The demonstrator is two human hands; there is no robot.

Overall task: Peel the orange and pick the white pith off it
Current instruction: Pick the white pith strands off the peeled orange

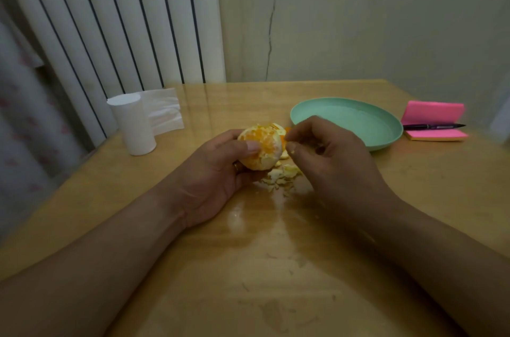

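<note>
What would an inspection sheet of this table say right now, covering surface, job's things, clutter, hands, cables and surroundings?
Surface: glossy wooden table, small specks near the front.
Job's things: orange mostly peeled, pith patches left; peel scraps heaped beneath it.
Clutter: green plate, tissue roll, pink sticky notes, pen lying on them.
Hands: left hand grips the orange; right hand pinches beside it, contents unclear.
Cables: nothing seen.
Surroundings: radiator, cracked wall.

Dim, yellowish indoor light, apparently from above. Pale glare on the glossy table [242, 220] near the left hand [215, 171]. Forearms dark, in shadow. Soft focus overall; stretched, blurry edges, mostly at left.
</note>
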